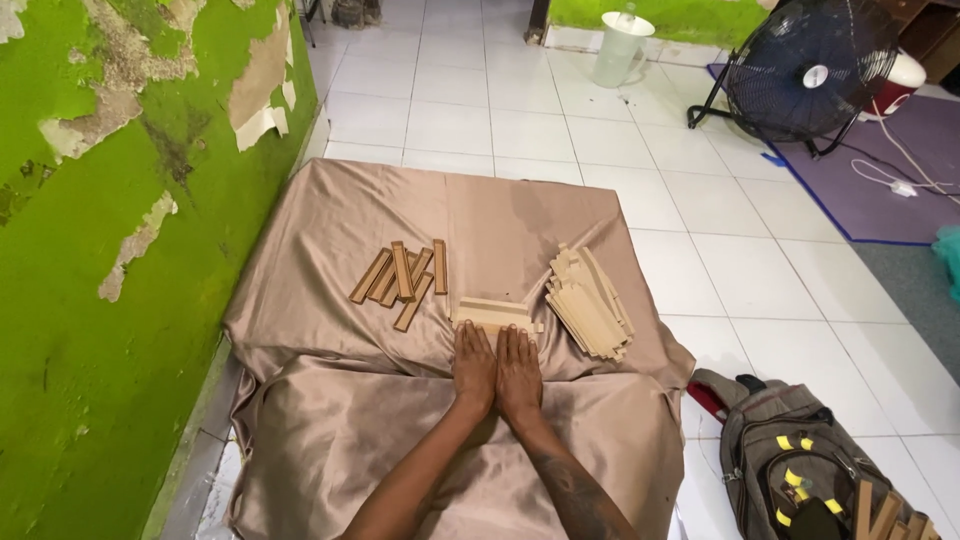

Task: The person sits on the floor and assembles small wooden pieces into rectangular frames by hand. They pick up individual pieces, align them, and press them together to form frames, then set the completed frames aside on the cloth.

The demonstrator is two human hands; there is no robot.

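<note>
Both hands, side by side w/ edges touching: left hand (474, 366) and right hand (519, 368), palms down, fingers straight and flat, gripping nothing. We log fingertips resting at the near edge of a small stack of pale wooden strips (492, 313), which lies centre on the tan satin cloth (330, 430). Left of it, far side: loose pile of darker brown wooden sticks (402, 274), crossing each other. Right of it: larger fanned stack of pale strips (590, 302), just beside the small stack, not touching as far as we can tell. Cloth covers a low surface next to a peeling green wall (90, 250) at left. Near right on white tile floor (760, 280): grey backpack (790, 450). Far right: black floor fan (805, 65); far centre: white bucket (620, 45).
</note>
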